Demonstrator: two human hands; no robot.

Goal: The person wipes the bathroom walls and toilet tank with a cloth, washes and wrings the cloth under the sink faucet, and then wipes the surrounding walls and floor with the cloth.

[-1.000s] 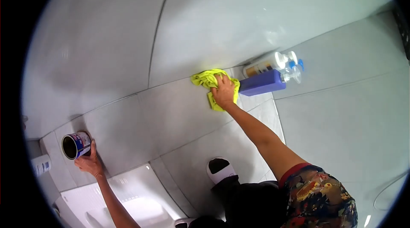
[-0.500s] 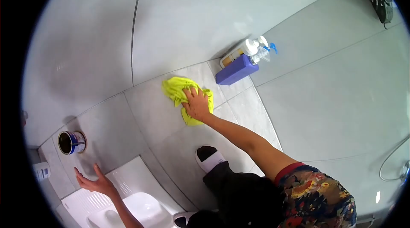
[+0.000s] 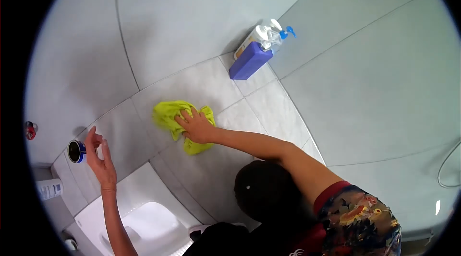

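Note:
A bright yellow-green cloth [image 3: 165, 114] lies bunched on the grey floor tiles. My right hand [image 3: 198, 129] presses down on it, fingers spread over the folds and cloth bulging out around them. Off to the left, my left hand [image 3: 102, 162] is raised above the floor with nothing in it, its fingers apart and partly bent. Just beside those fingers in this view stands a small open tin [image 3: 76, 151] with a dark inside and a blue label; the hand overlaps part of its side.
A purple pump bottle [image 3: 250, 61] and a white pump bottle [image 3: 245, 45] stand in the wall corner. The white squat toilet [image 3: 129, 186] is set in the floor below my left hand. A white container [image 3: 50, 189] sits at far left. A shower hose [image 3: 439, 174] hangs at right.
My right hand and the cloth have slid left across the tiles. My left hand has risen from over the squat toilet toward the tin. The head view has shifted, and my head-down shape hides the slipper.

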